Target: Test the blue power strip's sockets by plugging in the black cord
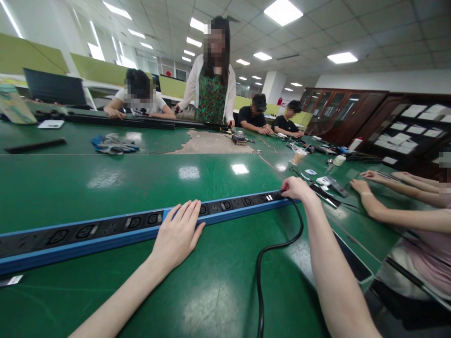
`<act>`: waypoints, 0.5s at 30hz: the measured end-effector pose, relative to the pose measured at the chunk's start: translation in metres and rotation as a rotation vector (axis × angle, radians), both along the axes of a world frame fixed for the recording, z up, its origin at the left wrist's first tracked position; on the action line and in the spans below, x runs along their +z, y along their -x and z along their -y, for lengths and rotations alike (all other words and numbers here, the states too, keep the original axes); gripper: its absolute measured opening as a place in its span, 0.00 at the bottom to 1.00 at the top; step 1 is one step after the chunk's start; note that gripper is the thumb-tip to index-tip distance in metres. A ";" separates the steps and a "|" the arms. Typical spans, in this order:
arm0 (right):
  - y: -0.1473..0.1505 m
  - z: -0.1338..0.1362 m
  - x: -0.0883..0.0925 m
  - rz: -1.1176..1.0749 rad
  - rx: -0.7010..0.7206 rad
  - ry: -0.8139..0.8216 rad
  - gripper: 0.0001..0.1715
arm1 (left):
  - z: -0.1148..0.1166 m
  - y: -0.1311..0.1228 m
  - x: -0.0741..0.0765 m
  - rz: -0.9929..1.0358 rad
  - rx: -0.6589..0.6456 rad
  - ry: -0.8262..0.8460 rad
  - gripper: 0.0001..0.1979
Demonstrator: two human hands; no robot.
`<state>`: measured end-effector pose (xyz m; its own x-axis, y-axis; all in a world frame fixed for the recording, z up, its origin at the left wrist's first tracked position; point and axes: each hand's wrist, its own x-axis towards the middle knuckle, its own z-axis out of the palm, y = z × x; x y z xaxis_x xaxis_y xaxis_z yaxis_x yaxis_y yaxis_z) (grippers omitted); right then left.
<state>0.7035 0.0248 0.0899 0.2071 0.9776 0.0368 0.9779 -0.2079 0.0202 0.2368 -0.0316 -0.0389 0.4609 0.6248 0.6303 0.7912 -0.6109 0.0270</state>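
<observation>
A long blue power strip with black sockets runs slantwise across the green table. Flat over its middle lies my left hand, fingers stretched out and close together, pressing on the socket face. At the strip's far right end my right hand is closed in a pinch on the plug of a black power cord. The fingers hide most of that plug, and I cannot tell how deep it sits in the socket. From there the cord curves down toward the table's near edge.
Blue-white gloves and a dark bar lie farther back. A drink cup and small devices stand to the right, near another person's hands. Several people work around the green table.
</observation>
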 end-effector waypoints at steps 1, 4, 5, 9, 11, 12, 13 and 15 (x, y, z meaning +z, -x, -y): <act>-0.002 -0.001 0.000 -0.021 0.002 0.004 0.12 | 0.000 0.000 0.000 0.002 -0.001 0.000 0.34; -0.008 -0.002 -0.001 -0.065 0.016 0.007 0.12 | 0.000 0.000 0.000 0.004 -0.003 -0.002 0.34; -0.010 -0.003 -0.002 -0.063 0.023 0.005 0.12 | 0.000 0.000 0.001 0.004 -0.002 -0.002 0.34; -0.011 -0.006 -0.002 -0.022 0.030 0.004 0.12 | 0.000 0.000 0.001 -0.005 0.007 0.008 0.33; -0.012 -0.008 -0.001 -0.043 0.019 0.017 0.12 | 0.000 0.000 0.000 -0.004 0.007 0.009 0.33; -0.012 -0.009 -0.001 -0.059 0.010 0.022 0.12 | 0.000 0.000 0.000 -0.002 0.004 0.007 0.33; -0.013 -0.010 -0.001 -0.071 0.001 0.024 0.11 | 0.000 0.000 0.000 0.002 -0.001 0.003 0.34; -0.013 -0.010 -0.002 -0.066 -0.011 0.016 0.10 | 0.000 0.000 0.001 0.005 -0.005 -0.004 0.34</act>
